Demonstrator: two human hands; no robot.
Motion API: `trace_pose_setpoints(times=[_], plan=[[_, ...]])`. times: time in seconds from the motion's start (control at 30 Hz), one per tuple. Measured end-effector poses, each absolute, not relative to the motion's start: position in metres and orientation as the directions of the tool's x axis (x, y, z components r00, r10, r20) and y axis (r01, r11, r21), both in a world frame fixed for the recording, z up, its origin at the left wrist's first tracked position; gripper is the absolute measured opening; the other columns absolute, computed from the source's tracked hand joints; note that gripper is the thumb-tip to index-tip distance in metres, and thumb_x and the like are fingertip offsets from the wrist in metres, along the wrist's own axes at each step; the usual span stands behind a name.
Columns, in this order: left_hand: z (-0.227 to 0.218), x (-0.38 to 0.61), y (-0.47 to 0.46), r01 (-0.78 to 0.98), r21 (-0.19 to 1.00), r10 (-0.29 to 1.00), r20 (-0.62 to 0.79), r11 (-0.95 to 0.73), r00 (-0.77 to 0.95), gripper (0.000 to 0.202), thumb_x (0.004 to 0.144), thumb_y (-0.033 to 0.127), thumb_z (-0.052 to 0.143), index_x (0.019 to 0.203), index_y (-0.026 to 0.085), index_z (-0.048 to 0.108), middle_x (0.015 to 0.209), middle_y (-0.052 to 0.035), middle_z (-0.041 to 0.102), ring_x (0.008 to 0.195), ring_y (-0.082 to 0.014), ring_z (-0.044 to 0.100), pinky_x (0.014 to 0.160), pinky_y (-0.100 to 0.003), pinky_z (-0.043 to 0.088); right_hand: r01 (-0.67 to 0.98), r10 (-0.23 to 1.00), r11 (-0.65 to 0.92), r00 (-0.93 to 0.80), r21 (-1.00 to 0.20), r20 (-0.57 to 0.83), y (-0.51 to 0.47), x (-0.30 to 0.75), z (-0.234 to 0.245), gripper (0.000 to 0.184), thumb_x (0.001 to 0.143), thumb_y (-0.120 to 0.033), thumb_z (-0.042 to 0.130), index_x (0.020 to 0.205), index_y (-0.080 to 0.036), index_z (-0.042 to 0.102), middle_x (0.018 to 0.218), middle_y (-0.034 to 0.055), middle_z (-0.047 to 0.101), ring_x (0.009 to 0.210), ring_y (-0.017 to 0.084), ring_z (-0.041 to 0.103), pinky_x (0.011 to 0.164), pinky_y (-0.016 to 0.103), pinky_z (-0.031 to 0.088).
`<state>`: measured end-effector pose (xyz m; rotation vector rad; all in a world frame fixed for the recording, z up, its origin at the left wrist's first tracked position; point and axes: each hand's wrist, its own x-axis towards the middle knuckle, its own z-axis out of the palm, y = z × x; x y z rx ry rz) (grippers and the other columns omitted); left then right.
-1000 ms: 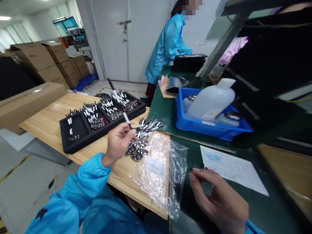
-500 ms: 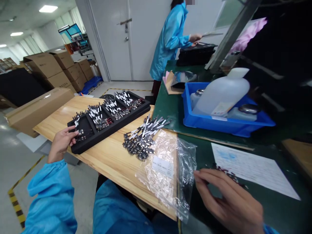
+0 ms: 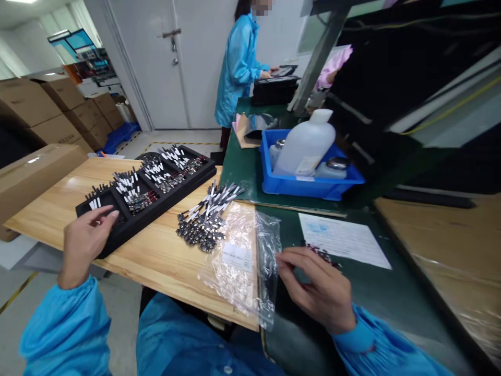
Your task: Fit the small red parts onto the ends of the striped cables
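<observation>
The right hand (image 3: 317, 290) is resting near the near edge of the green mat (image 3: 391, 292). Its fingers are stretched almost flat and gripping nothing, with the tips touching the clear plastic bag (image 3: 238, 266) that is lying over the right edge of the wooden board (image 3: 164, 256). A few dark parts (image 3: 323, 254) are lying just beyond it. The left hand (image 3: 84, 240) is curling over the left end of the black tray (image 3: 164, 203), and I cannot tell whether its bent fingers are pinching anything. The sorting is looking partway done. The tray's leftmost compartment is holding only a few strips while the others are carrying more, and a loose pile (image 3: 201, 224) is waiting on the board between tray and bag. Farther off, a blue bin (image 3: 305, 185) is sitting by the mat's far edge.
</observation>
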<state>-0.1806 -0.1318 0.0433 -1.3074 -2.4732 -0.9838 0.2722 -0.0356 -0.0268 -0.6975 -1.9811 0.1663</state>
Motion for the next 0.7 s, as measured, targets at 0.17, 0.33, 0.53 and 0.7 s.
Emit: trace_pose_setpoints(times=[0.17, 0.33, 0.53, 0.7], plan=[[0.046, -0.105, -0.090, 0.836, 0.547, 0.976, 0.203, -0.045, -0.081, 0.033, 0.089, 0.046, 0.060, 0.099, 0.022, 0.079, 0.095, -0.0075, 0.076, 0.076, -0.0214, 0.067, 0.065, -0.028, 0.049, 0.388, 0.553, 0.813, -0.279, -0.435, 0.785, -0.035, 0.274, -0.021, 0.021, 0.082, -0.006, 0.067, 0.096, -0.021, 0.069, 0.084, 0.0046, 0.071, 0.071, 0.016, 0.068, 0.064, 0.028, 0.057], [0.039, -0.045, -0.035, 0.923, 0.368, 0.991, -0.024, -0.115, 0.133, 0.034, 0.092, 0.042, 0.055, 0.080, 0.019, 0.076, 0.078, -0.0095, 0.074, 0.072, -0.0225, 0.066, 0.065, -0.030, 0.042, 0.393, 0.634, 0.741, -0.141, -0.545, 0.760, -0.026, 0.282, -0.023, 0.015, 0.084, -0.011, 0.068, 0.093, -0.021, 0.069, 0.081, 0.0038, 0.069, 0.069, 0.017, 0.066, 0.061, 0.029, 0.054], [0.024, -0.016, -0.002, 0.998, 0.059, 0.991, -0.137, 0.004, 0.004, 0.050, 0.084, 0.063, 0.055, 0.067, 0.018, 0.068, 0.076, -0.0159, 0.072, 0.070, -0.0293, 0.066, 0.056, -0.031, 0.031, 0.447, 0.667, 0.631, 0.104, -0.634, 0.738, -0.011, 0.302, -0.019, 0.008, 0.086, -0.015, 0.067, 0.091, -0.019, 0.070, 0.083, 0.0038, 0.069, 0.071, 0.016, 0.064, 0.063, 0.028, 0.053], [0.000, -0.027, 0.006, 0.992, 0.125, 0.989, -0.147, -0.014, 0.032, 0.051, 0.079, 0.069, 0.057, 0.061, 0.021, 0.060, 0.063, -0.0090, 0.066, 0.060, -0.0249, 0.060, 0.054, -0.030, 0.027, 0.492, 0.698, 0.535, 0.202, -0.687, 0.687, 0.000, 0.325, -0.005, 0.009, 0.089, -0.021, 0.064, 0.091, -0.018, 0.072, 0.085, 0.0045, 0.071, 0.072, 0.015, 0.065, 0.064, 0.026, 0.052]])
